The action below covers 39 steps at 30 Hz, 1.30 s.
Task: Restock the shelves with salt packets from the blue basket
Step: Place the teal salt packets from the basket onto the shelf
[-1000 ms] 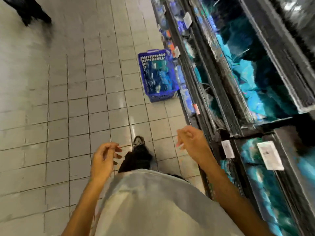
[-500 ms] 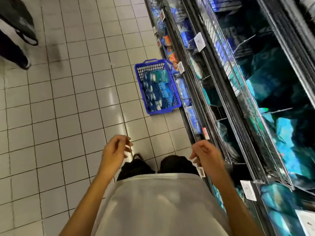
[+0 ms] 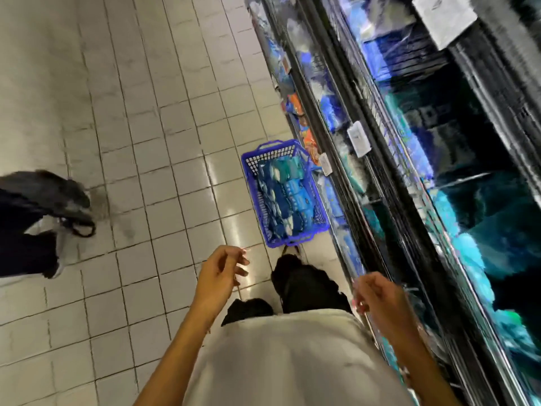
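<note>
Both hands, left hand (image 3: 221, 275) & right hand (image 3: 379, 295), loose, empty; blue basket (image 3: 265, 155) now nearer.

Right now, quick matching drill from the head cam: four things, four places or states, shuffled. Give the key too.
Things:
1. blue basket
2. salt packets
3. left hand
4. price tag

Places or states:
A. clipped to a shelf rail
B. empty, fingers loosely curled
C. on the floor tiles beside the shelves
D. stacked inside the basket

Pairs: 1-C, 2-D, 3-B, 4-A
</note>
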Tool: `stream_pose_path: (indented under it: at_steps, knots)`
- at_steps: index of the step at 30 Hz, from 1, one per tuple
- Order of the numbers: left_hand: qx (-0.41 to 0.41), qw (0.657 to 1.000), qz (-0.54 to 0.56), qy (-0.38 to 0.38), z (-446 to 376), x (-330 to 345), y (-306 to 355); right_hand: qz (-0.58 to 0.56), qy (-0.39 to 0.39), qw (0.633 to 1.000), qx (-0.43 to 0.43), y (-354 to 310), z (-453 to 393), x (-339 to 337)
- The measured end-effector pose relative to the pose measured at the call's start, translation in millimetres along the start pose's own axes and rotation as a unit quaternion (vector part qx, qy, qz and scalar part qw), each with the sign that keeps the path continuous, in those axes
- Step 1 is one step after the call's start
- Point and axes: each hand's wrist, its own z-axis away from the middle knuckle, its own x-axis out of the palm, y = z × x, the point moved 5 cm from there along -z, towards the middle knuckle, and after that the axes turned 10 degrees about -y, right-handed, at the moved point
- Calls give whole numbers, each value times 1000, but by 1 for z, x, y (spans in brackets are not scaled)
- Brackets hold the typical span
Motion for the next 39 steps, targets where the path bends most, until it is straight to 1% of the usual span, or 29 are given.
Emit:
stream_pose_path:
  at_steps: [2, 6, 9, 11, 13, 15, 18, 21, 24, 27, 29, 31, 33, 35, 36, 37, 39]
  knots:
    - [-11, 1000, 15, 25, -8, -4, 7, 18, -35, 999, -1, -33, -34, 9]
    - [-39, 997, 43, 52, -27, -15, 19, 1, -93, 996, 9, -96, -91, 38]
    - [-51, 997, 43, 47, -55, -26, 25, 58, -125, 990, 1, -114, -128, 64]
    - [-57, 997, 34, 32, -89, -36, 31, 102, -166, 981, -5, -121, -156, 88]
    - [-66, 998, 20, 13, -132, -43, 38, 107, -165, 980, 6, -122, -189, 106]
    - [-64, 998, -9, -8, -179, -47, 44, 74, -134, 988, 36, -119, -225, 122]
    - [-73, 995, -46, -53, -253, -41, 41, -1, -88, 992, 93, -102, -285, 138]
    - [-85, 988, -79, -100, -333, -29, 17, -47, -70, 985, 151, -73, -356, 145]
    - [-58, 972, -184, -134, -412, -12, -19, -73, -56, 973, 211, -33, -430, 157]
    - [-32, 955, -254, -149, -493, 14, -67, -57, -29, 971, 229, 14, -505, 168]
    - [-40, 944, -287, -160, -547, 37, -100, -63, -7, 968, 242, 45, -554, 172]
    - [-45, 940, -293, -172, -597, 61, -126, -81, 15, 962, 259, 71, -598, 175]
    - [-6, 934, -324, -150, -643, 82, -137, -106, 33, 957, 268, 92, -638, 177]
    - [56, 915, -383, -113, -685, 99, -137, -122, 47, 954, 270, 112, -673, 180]
    - [79, 901, -412, -113, -703, 108, -135, -137, 56, 953, 264, 122, -689, 182]
    - [90, 887, -438, -117, -722, 116, -134, -159, 65, 952, 252, 129, -703, 184]
    - [71, 862, -484, -135, -755, 128, -134, -194, 75, 953, 219, 139, -727, 189]
